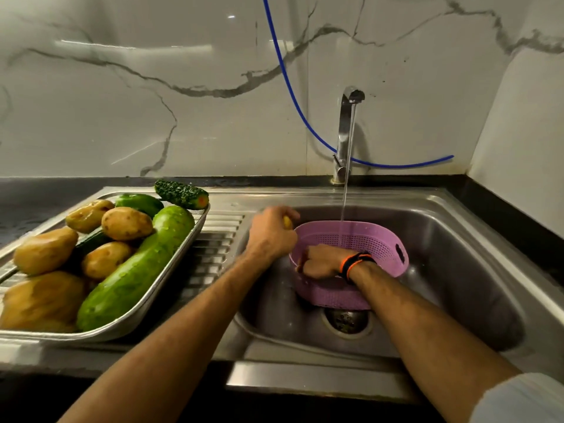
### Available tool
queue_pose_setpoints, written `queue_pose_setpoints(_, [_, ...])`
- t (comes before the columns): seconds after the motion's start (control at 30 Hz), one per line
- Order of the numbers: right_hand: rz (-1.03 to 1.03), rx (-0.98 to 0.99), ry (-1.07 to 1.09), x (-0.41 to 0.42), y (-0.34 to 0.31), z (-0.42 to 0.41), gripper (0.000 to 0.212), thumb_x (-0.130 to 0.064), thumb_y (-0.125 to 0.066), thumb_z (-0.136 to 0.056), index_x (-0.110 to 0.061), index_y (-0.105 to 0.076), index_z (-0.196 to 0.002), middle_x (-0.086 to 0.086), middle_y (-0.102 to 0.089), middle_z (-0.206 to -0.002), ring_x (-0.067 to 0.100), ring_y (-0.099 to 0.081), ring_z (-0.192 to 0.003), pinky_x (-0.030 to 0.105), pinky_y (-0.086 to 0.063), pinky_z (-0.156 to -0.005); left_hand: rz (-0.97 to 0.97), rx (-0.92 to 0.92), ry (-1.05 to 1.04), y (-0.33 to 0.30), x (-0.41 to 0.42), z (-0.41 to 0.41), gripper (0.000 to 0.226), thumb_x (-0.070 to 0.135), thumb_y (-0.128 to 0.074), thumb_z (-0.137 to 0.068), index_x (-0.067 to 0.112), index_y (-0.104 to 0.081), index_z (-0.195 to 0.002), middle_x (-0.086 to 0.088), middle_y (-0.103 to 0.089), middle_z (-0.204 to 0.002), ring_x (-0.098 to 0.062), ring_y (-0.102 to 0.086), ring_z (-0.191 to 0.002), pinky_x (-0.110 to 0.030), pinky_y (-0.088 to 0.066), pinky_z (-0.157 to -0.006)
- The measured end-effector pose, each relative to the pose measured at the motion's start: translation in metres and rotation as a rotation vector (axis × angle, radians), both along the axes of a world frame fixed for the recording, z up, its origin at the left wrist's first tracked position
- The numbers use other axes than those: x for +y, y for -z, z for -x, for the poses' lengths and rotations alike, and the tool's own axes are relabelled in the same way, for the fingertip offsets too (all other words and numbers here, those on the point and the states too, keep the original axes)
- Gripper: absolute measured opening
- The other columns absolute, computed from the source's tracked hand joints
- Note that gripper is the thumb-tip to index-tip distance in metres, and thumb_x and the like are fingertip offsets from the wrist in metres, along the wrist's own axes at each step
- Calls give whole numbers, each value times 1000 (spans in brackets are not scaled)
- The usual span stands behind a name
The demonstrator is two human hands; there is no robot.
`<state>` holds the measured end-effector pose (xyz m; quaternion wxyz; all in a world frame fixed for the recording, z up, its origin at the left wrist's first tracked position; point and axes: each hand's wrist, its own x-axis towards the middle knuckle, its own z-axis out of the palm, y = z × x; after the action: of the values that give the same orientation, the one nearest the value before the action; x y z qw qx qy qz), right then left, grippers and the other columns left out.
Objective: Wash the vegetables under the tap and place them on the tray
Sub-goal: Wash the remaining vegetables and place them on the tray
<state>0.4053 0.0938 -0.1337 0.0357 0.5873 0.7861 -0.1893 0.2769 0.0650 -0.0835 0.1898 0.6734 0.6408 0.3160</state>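
Two bare hands are at work over the sink (457, 270) in the head view. Left hand (271, 236) hovers at the sink's left edge, fingers curled round a small yellow vegetable (287, 222) of which only a sliver shows past the knuckles. Right hand (320, 261) reaches down inside the pink basket (381, 239), fingers curled at the basket's near-left rim; whether it grips the rim or something within cannot be told. A black and orange band (354, 264) circles the right wrist.

The basket sits tilted in the sink, just right of the left hand, above the drain (348, 322). Water (346, 184) runs in a thin stream from the tap (346, 132), which stands beyond the right hand, and falls into the basket's far side. A blue hose (290, 87) hangs along the marble wall behind the tap.

Well to the left of the left hand, the metal tray (171, 288) rests on the ribbed draining board (213, 239). It carries several potatoes (126, 222), a long pale-green gourd (137, 273) lying diagonally along its right side, a dark cucumber (88, 244) partly buried among the potatoes, and a green pepper (140, 203) at the back. A bumpy bitter gourd (180, 193) lies at the tray's far corner. The produce glistens wet.
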Motion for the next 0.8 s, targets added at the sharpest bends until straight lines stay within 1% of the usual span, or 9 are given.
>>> queue_pose_setpoints(0.07, [0, -14, 3, -1, -1, 0, 34, -23, -50, -93, -8, -63, -120, 21, -60, -127, 34, -58, -116, 31, -44, -82, 148, 103, 33, 23, -3, 2, 33, 10, -60, -83, 26, -74, -109, -4, -72, -111, -21, -66, -106, -29, -51, -91])
queue_pose_setpoints(0.13, [-2, -24, -9, -2, -3, 0, 34, -25, -50, -94, -8, -63, -120, 20, -61, -125, 34, -58, -114, 30, -43, -80, 182, 126, 36, 25, -8, 4, 32, 12, -62, -82, 25, -74, -109, -8, -72, -111, -26, -66, -108, -31, -52, -92])
queue_pose_setpoints(0.2, [-24, -11, -12, -2, -8, -1, 32, -22, -50, -92, -8, -66, -116, 18, -64, -123, 33, -59, -113, 31, -46, -85, 126, 81, 20, 12, -9, 8, 32, 10, -61, -81, 25, -75, -106, -7, -72, -111, -25, -66, -106, -32, -53, -93])
queue_pose_setpoints(0.27, [-76, 40, -24, -3, -19, 1, 30, -17, -51, -90, -13, -71, -111, 12, -69, -119, 29, -61, -111, 31, -47, -91, 69, 60, -2, -11, -12, 15, 33, 7, -63, -82, 24, -74, -107, -5, -71, -114, -22, -66, -106, -28, -53, -92])
queue_pose_setpoints(0.37, [-195, 143, -21, -4, -41, 13, 28, -24, -54, -95, -15, -70, -117, 6, -69, -121, 25, -60, -116, 29, -43, -96, -20, 61, -20, -44, -19, 36, 35, 6, -65, -83, 25, -72, -111, -4, -70, -114, -22, -65, -107, -22, -48, -85])
queue_pose_setpoints(0.53, [-309, 373, -64, -20, -79, 53, 30, -20, -59, -92, -13, -67, -120, 5, -72, -111, 21, -64, -106, 26, -45, -93, -102, 68, -87, -87, -45, 86, 37, 6, -65, -84, 28, -73, -113, 0, -68, -108, -19, -63, -105, -16, -43, -79])
queue_pose_setpoints(0.7, [-345, 554, -122, -49, -100, 99, 32, -21, -63, -90, -16, -66, -121, 2, -70, -115, 17, -64, -107, 32, -49, -97, -98, 75, -140, -106, -82, 134, 36, 12, -75, -81, 27, -72, -113, 2, -63, -105, -16, -60, -98, -26, -53, -88])
queue_pose_setpoints(0.73, [-355, 571, -139, -57, -102, 107, 31, -21, -64, -90, -16, -66, -121, 2, -70, -115, 16, -64, -106, 31, -49, -97, -84, 61, -154, -106, -88, 143, 37, 14, -78, -80, 27, -71, -114, 1, -62, -105, -16, -60, -97, -29, -55, -89])
queue_pose_setpoints(0.8, [-366, 601, -171, -72, -104, 120, 31, -21, -65, -90, -15, -66, -121, 2, -69, -114, 15, -64, -105, 26, -49, -92, -66, 31, -177, -104, -104, 159, 39, 17, -82, -78, 27, -71, -114, 0, -64, -106, -17, -62, -95, -30, -57, -84])
